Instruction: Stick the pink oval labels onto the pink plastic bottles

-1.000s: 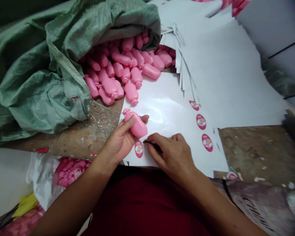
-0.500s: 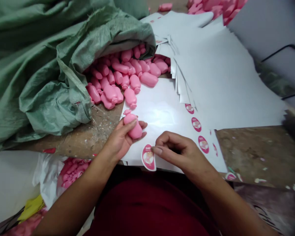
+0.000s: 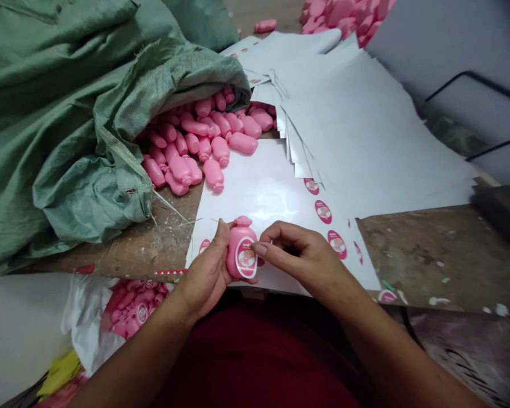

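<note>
My left hand [image 3: 210,269] is wrapped round a small pink plastic bottle [image 3: 234,232], which stands nearly upright with its cap end away from me. Against the bottle's front lies an oval pink-and-white sticker [image 3: 247,258]. My right hand [image 3: 295,249] pinches the sticker's right edge between thumb and forefinger. Whether the sticker's whole surface touches the bottle cannot be told. Under both hands lies a white sticker sheet [image 3: 255,187], with several oval stickers [image 3: 323,211] along its right side.
Several pink bottles [image 3: 215,174] spill from a green woven sack [image 3: 123,107] at the left. A stack of white sheets [image 3: 391,136] covers the right. More bottles form a pile [image 3: 344,20] at the back. Below the table's left edge, a white bag [image 3: 83,317] holds labelled bottles.
My left hand has turned the bottle so its cap end points away from me. My right hand has brought the sticker up from below onto the bottle's front.
</note>
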`<state>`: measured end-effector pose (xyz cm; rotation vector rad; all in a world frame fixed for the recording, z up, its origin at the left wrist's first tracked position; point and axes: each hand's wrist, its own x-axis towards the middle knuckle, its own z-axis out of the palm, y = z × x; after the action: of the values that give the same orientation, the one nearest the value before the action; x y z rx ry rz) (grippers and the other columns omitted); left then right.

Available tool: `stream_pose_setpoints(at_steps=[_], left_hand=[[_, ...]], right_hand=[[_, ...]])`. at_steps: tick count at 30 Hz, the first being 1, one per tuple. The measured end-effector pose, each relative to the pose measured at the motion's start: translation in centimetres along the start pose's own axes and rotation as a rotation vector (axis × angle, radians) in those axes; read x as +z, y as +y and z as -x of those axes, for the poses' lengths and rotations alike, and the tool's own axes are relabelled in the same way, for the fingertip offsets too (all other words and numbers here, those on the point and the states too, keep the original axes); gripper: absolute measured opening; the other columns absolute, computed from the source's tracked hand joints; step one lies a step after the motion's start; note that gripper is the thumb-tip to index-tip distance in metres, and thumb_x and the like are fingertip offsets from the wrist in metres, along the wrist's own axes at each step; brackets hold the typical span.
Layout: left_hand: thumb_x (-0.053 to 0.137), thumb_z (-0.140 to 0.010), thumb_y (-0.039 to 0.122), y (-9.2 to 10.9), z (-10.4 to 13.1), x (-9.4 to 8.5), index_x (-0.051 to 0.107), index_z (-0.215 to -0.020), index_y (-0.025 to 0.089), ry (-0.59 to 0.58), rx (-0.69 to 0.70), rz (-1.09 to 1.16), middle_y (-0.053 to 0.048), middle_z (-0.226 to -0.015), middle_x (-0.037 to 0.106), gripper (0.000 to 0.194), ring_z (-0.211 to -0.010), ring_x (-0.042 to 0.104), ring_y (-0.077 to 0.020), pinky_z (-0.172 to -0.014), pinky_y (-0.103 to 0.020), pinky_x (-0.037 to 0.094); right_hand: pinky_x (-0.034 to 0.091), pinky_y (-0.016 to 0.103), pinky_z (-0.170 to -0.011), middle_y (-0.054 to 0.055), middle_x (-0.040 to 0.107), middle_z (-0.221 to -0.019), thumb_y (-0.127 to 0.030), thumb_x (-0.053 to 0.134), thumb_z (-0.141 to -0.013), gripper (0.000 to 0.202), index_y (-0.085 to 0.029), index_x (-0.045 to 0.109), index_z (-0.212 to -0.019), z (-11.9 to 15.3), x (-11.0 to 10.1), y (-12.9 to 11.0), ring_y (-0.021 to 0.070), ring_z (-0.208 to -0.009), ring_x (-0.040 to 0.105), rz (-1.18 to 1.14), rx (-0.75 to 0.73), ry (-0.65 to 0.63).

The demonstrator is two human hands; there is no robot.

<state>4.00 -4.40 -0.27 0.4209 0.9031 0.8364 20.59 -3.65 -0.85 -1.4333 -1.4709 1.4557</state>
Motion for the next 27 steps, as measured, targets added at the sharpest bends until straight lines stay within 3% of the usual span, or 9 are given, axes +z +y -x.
stream_pose_setpoints(at_steps=[10,16,22,27], left_hand=[[0.046,-0.096,0.059,-0.4,0.1,0.0,0.052,-0.126,0.022,0.005,0.017,-0.074,-0.009,-0.108,0.067,0.048,-0.093,0.069,-0.0199,-0.063,-0.025,0.056],[0.057,-0.096,0.036,-0.3,0.4,0.0,0.053,-0.126,0.026,-0.016,0.018,-0.14,-0.006,-0.118,0.064,0.032,-0.103,0.067,-0.0189,-0.069,-0.024,0.054],[0.071,-0.086,0.023,-0.4,0.8,-0.3,0.054,-0.129,0.025,-0.063,-0.012,-0.131,-0.004,-0.109,0.065,0.046,-0.098,0.067,-0.0174,-0.077,-0.028,0.054],[0.079,-0.071,0.007,-0.1,1.8,-0.1,0.052,-0.132,0.027,-0.059,-0.024,-0.121,-0.004,-0.115,0.066,0.07,-0.109,0.066,-0.0173,-0.092,-0.029,0.051]], right_hand=[[0.041,0.031,-0.064,-0.001,0.064,-0.069,-0.048,0.063,-0.082,0.028,-0.021,0.061,-0.074,-0.3,0.1,0.6,0.0158,-0.067,0.057,-0.003,0.015,0.011],[0.039,0.03,-0.062,-0.001,0.064,-0.066,-0.046,0.062,-0.084,0.026,-0.022,0.061,-0.074,-0.1,-0.1,0.6,0.0151,-0.064,0.054,0.13,-0.024,0.06],[0.031,0.028,-0.054,-0.006,0.049,-0.056,-0.044,0.065,-0.084,0.023,-0.022,0.065,-0.078,0.2,-0.8,0.9,0.0113,-0.054,0.041,0.207,-0.131,0.294],[0.031,0.027,-0.055,-0.006,0.051,-0.061,-0.045,0.066,-0.085,0.024,-0.022,0.063,-0.078,0.8,-0.6,1.4,0.0111,-0.057,0.042,0.085,-0.15,0.234]])
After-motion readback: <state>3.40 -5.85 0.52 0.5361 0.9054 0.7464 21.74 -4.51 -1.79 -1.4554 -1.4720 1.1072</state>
